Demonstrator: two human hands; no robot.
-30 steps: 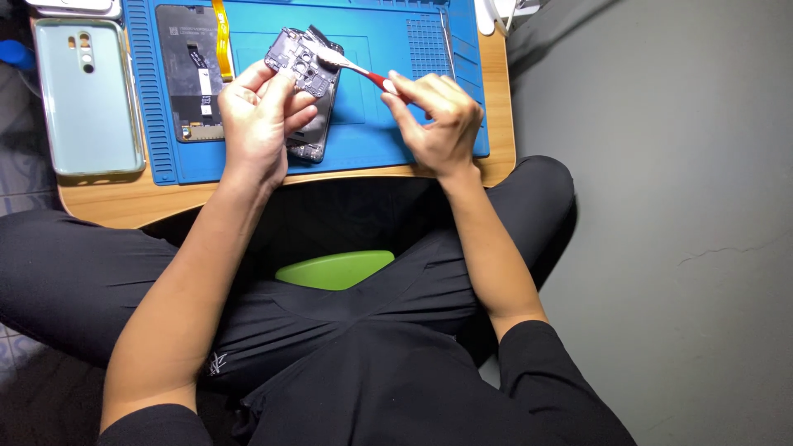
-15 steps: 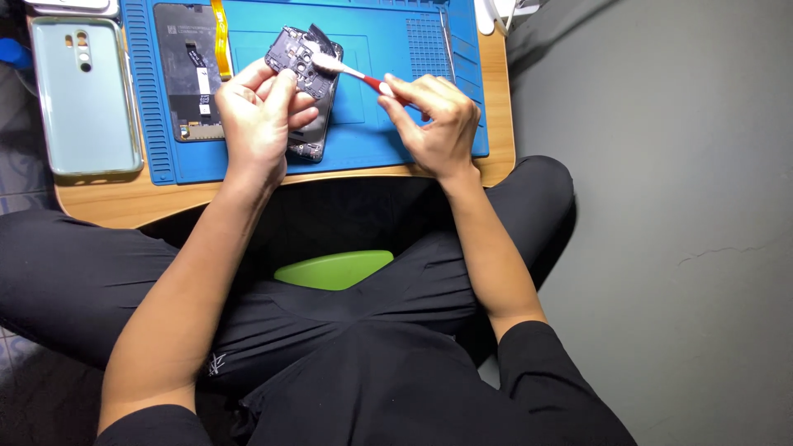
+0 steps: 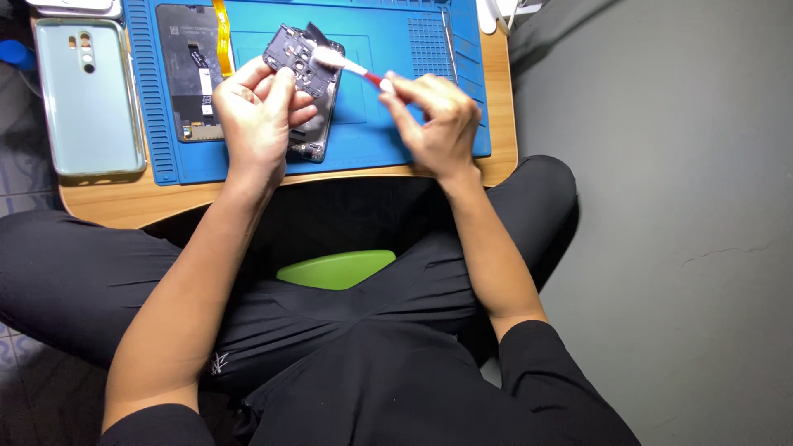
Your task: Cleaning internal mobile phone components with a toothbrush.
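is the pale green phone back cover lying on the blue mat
No, the pale green phone back cover lies on the bare wooden tabletop, left of the blue silicone work mat.

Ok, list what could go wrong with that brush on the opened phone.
1. The right hand works the white-tipped brush on the exposed inner frame; hard strokes may scratch or loosen small parts there.
2. The left hand holds the frame tilted above the blue mat, gripping one side only, so it could slip and drop.
3. The detached screen panel with its orange ribbon lies right beside the left hand; a bump might crease the ribbon.
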